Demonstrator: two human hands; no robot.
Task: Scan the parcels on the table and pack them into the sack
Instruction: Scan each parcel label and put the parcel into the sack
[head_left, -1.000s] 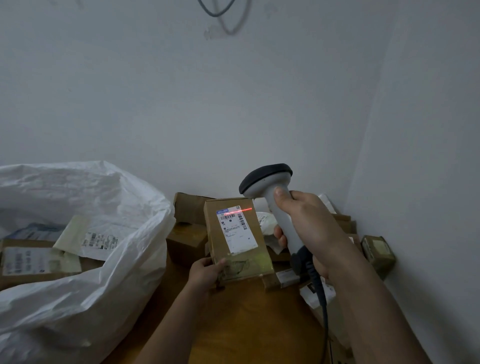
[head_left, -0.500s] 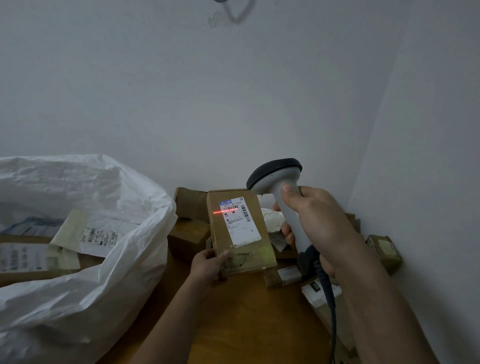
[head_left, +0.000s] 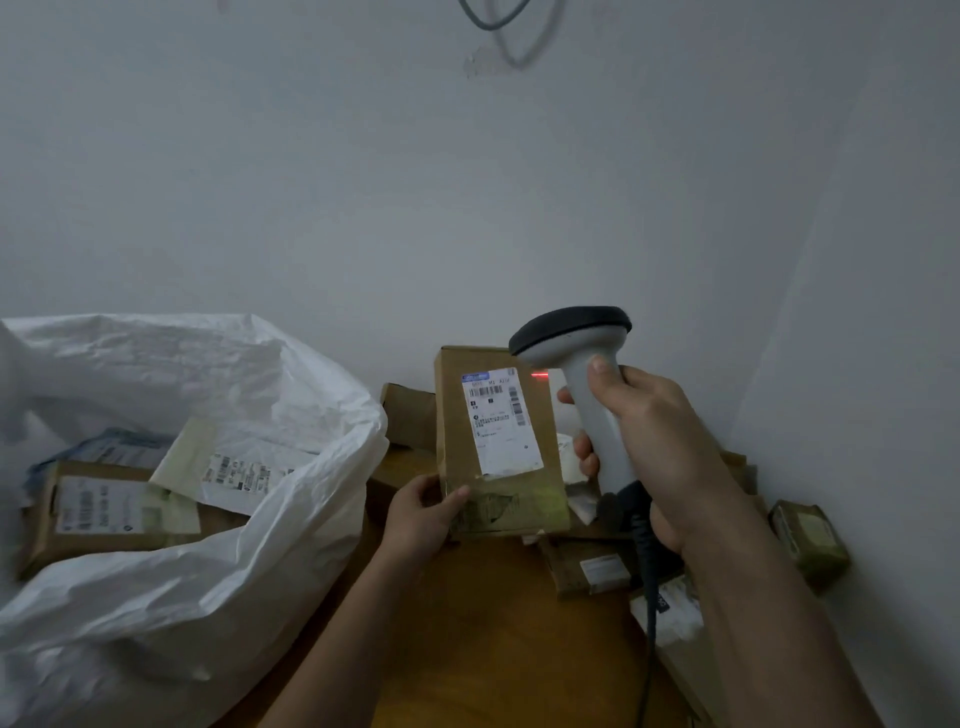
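Sack (head_left: 218, 597) of white woven plastic gapes open at far left on the desk (head_left: 493, 639), with a brown labelled box (head_left: 104, 514) and a pale flat mailer (head_left: 239, 467) lying inside it. Just right of the sack, the left hand (head_left: 421, 514) grips the lower left corner of a brown parcel (head_left: 498, 447), thumb across its front, holding it upright above the wooden desk with its white label (head_left: 501, 421) facing the camera. A short red scan line (head_left: 540, 374) glows at the parcel's upper right edge, beside the label. Right of the parcel, the right hand (head_left: 654, 447) is wrapped around the grey handle of a scanner (head_left: 587, 384), its dark head level with the parcel's top. More parcels (head_left: 805, 540) lie heaped behind and at far right against the wall.
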